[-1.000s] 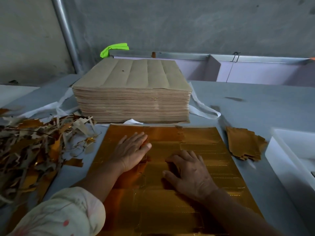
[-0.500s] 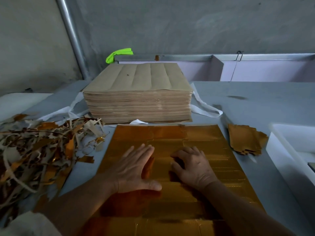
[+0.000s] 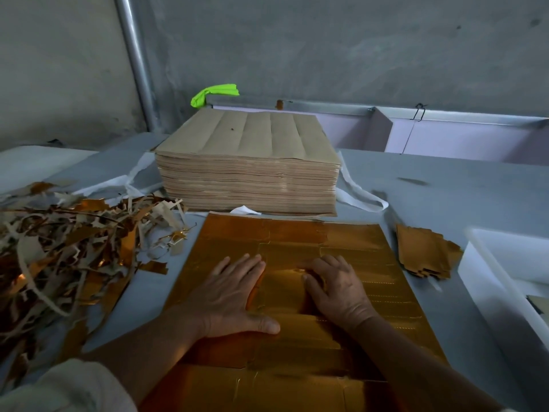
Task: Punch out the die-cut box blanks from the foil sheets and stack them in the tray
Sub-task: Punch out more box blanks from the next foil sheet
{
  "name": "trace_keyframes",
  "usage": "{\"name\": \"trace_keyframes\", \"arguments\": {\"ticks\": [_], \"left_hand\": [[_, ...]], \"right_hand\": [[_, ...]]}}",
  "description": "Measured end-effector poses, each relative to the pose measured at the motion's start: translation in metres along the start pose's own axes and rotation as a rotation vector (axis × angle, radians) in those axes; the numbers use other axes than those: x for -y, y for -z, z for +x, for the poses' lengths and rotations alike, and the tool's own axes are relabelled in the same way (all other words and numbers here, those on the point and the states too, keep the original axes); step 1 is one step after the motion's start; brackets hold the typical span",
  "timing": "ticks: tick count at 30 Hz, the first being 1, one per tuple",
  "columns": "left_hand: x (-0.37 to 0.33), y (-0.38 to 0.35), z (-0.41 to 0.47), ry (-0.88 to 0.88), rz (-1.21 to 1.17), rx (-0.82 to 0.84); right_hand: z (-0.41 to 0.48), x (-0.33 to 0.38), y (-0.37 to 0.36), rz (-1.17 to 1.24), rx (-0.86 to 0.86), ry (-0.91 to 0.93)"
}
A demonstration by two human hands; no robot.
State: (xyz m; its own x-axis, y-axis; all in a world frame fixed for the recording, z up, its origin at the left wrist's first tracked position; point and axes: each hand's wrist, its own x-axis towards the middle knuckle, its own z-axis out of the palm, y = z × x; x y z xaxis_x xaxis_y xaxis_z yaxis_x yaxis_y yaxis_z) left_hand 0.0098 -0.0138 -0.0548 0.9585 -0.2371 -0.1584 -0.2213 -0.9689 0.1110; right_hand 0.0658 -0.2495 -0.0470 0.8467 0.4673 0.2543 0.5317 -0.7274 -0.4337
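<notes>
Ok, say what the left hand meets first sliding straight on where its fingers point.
Probably the stack of brown sheets; the left hand lies flat on the foil sheet before it.

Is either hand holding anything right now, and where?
Left hand lies flat on the foil sheet, holding nothing. Right hand curls its fingertips onto the sheet's middle; a grip cannot be told.

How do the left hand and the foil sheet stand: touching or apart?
Touching. The head view shows the left hand lying flat, palm down, on the foil sheet, with no gap between them.
</notes>
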Motion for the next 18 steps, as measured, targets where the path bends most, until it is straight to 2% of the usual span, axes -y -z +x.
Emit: {"name": "trace_keyframes", "arguments": {"ticks": [18], "left_hand": [[-0.0003,0.0027,-0.0002,-0.007,0.048,0.03]], "right_hand": [[0.0034,-0.0037,-0.0029,0.065,0.007,-0.055]]}}
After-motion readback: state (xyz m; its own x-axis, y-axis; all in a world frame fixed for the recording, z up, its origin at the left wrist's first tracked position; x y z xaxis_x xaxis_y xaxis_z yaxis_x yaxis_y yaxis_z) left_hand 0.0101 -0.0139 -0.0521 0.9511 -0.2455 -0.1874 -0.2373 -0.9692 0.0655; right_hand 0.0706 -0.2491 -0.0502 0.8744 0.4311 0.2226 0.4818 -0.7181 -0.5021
